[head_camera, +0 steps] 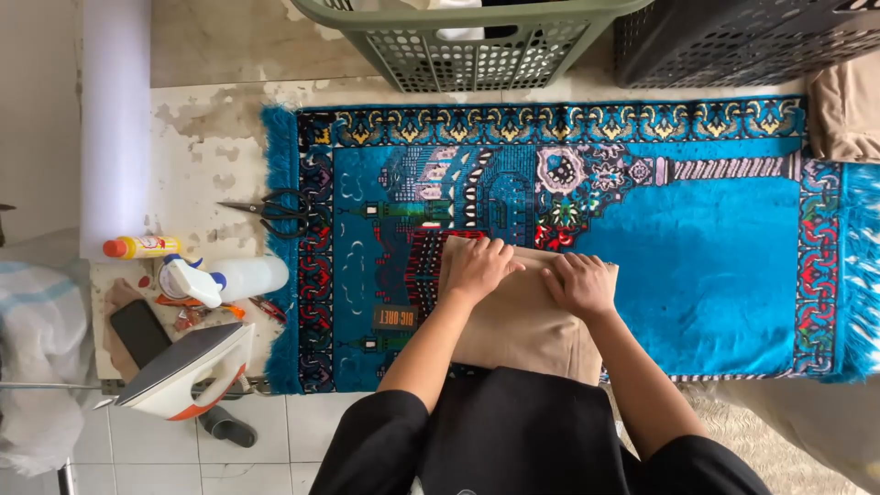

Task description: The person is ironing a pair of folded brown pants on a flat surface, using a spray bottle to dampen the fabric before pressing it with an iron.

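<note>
A folded tan cloth (522,325) lies on a blue patterned rug (715,266) in front of me. My left hand (477,268) rests flat on the cloth's far left corner, fingers spread and pressing down. My right hand (580,284) presses flat on the cloth's far right part, close beside the left. Neither hand grips anything. My black sleeves and lap hide the cloth's near edge.
A clothes iron (188,371) stands at the left, with a white spray bottle (225,280), a small yellow bottle (145,246) and black scissors (275,209) nearby. A green laundry basket (458,41) and a dark basket (733,37) sit beyond the rug. Another tan cloth (848,105) lies far right.
</note>
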